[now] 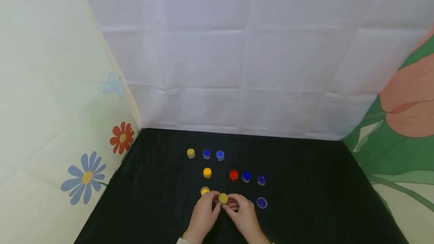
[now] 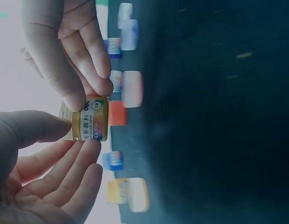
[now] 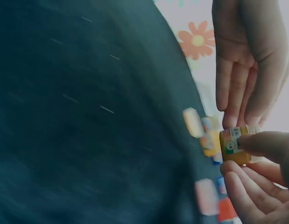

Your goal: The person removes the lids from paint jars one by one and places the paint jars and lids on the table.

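Observation:
A small yellow paint pot [image 1: 223, 198] with a printed label is held just above the black cloth between both hands. My left hand [image 1: 211, 203] pinches it with thumb and fingers, as the left wrist view shows around the pot [image 2: 90, 125]. My right hand [image 1: 234, 204] grips it from the other side, its thumb [image 3: 268, 143] lying on the pot [image 3: 234, 145] and its fingers curled beneath. An open yellow pot [image 1: 205, 190] sits just left of my hands. A purple lid [image 1: 262, 202] lies to their right.
More pots stand in rows beyond the hands: yellow [image 1: 191, 153], two blue [image 1: 207, 154], yellow [image 1: 207, 172], red [image 1: 233, 175], blue [image 1: 246, 176], purple [image 1: 261, 180]. The black cloth [image 1: 305, 199] is walled by a white sheet [image 1: 237, 67] and floral sheets on both sides.

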`<state>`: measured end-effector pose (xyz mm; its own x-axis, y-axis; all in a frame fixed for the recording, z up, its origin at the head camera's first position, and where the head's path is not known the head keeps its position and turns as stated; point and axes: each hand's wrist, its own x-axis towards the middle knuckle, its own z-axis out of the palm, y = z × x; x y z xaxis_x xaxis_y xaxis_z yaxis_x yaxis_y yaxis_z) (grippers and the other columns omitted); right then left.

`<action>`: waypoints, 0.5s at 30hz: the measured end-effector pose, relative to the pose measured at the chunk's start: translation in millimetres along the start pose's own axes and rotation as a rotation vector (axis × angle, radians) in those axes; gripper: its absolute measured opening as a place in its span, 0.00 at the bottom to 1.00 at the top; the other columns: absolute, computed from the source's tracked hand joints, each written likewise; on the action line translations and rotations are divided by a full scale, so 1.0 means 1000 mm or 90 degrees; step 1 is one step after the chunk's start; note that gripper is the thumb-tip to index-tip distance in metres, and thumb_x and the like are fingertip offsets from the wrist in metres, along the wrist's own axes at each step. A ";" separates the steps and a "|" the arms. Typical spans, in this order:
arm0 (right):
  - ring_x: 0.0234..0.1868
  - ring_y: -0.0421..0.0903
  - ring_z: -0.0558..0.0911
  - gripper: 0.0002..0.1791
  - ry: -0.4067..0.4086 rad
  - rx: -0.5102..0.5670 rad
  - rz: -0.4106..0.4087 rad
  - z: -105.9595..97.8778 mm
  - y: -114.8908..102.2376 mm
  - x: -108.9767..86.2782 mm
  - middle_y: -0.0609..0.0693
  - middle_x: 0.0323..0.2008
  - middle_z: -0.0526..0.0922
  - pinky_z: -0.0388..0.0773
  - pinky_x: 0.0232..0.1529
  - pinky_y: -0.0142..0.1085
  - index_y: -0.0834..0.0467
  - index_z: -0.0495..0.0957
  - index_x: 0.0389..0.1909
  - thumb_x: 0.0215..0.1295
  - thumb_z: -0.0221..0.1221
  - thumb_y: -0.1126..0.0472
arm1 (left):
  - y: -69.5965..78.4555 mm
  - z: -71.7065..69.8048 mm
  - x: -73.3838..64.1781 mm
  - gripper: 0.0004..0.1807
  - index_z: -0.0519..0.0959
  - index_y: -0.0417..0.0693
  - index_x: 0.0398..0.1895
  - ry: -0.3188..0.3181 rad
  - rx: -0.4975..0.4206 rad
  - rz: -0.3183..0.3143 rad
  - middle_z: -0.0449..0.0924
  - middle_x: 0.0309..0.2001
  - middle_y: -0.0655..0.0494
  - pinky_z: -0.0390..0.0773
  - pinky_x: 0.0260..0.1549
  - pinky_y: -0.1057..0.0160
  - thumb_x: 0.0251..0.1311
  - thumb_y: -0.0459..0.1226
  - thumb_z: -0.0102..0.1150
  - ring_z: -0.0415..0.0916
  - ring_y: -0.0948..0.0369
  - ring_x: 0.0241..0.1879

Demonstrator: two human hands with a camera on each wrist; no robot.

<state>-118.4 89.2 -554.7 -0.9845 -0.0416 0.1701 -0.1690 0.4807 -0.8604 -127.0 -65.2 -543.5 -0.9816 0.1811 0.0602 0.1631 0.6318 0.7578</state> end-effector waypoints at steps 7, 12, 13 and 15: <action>0.33 0.41 0.84 0.13 -0.055 0.037 0.070 0.015 0.010 -0.012 0.53 0.36 0.81 0.82 0.33 0.28 0.67 0.82 0.43 0.57 0.71 0.71 | -0.020 0.008 -0.009 0.11 0.80 0.44 0.47 -0.043 -0.031 -0.043 0.78 0.41 0.56 0.79 0.35 0.58 0.62 0.31 0.66 0.79 0.58 0.38; 0.34 0.41 0.83 0.14 -0.056 0.079 0.088 0.021 0.016 -0.014 0.53 0.38 0.79 0.83 0.35 0.30 0.68 0.81 0.45 0.58 0.70 0.72 | -0.037 0.010 -0.012 0.12 0.80 0.46 0.49 -0.055 -0.137 -0.059 0.78 0.43 0.56 0.80 0.39 0.58 0.63 0.34 0.67 0.79 0.59 0.41; 0.35 0.41 0.83 0.14 -0.054 0.086 0.091 0.022 0.017 -0.015 0.54 0.38 0.78 0.83 0.35 0.30 0.68 0.81 0.45 0.58 0.70 0.72 | -0.040 0.010 -0.012 0.12 0.80 0.46 0.50 -0.058 -0.159 -0.056 0.78 0.44 0.56 0.80 0.40 0.58 0.64 0.34 0.67 0.79 0.59 0.42; 0.35 0.42 0.83 0.15 -0.045 0.096 0.098 0.024 0.019 -0.016 0.54 0.39 0.78 0.83 0.36 0.30 0.68 0.81 0.46 0.58 0.70 0.71 | -0.045 0.010 -0.013 0.13 0.79 0.47 0.51 -0.066 -0.191 -0.047 0.79 0.46 0.56 0.79 0.41 0.59 0.65 0.36 0.66 0.79 0.60 0.43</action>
<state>-106.7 78.2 -585.3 -0.9991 -0.0417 0.0013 -0.0158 0.3505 -0.9364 -120.9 -88.2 -584.9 -0.9718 0.2287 -0.0577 0.0394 0.3984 0.9164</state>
